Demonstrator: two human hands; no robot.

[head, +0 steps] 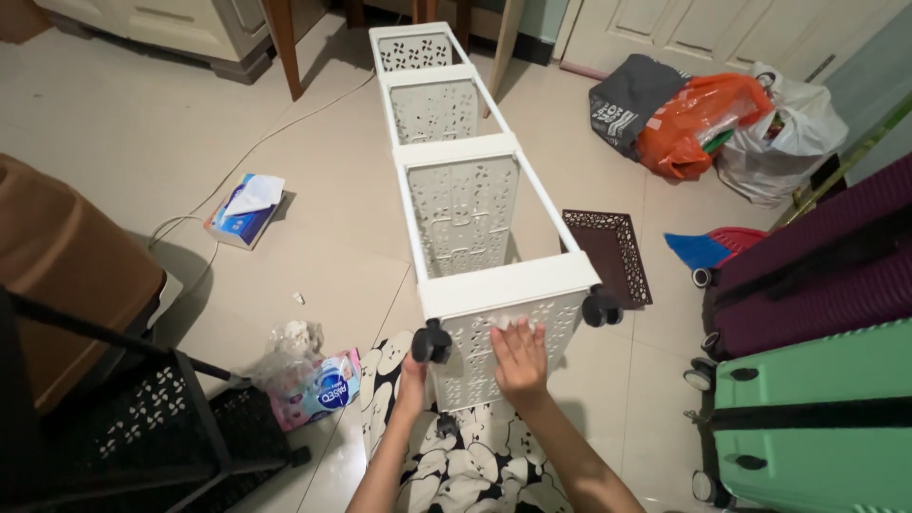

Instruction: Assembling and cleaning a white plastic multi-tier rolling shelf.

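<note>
Both hands (475, 366) against cart's underside (494, 347)

White rack (463, 204) lying on its side on tiled floor (313, 180), right hand (521, 361) flat on its base panel, left hand (411, 382) under a black caster (431, 343), green suitcase (817, 418) at right

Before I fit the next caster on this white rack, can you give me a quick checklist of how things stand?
1. Rack lying on its side: ok, white rack rests lengthwise on the floor.
2. Left hand at the black caster: ok, right below it; grip cannot tell.
3. Right hand bracing the base panel: ok, flat against it.
4. Far-side caster fitted: ok, it sits at the corner.
5. Lower corners fitted: one small dark piece shows, the rest cannot tell.
6. Spare casters within reach: cannot tell, none visible.
</note>
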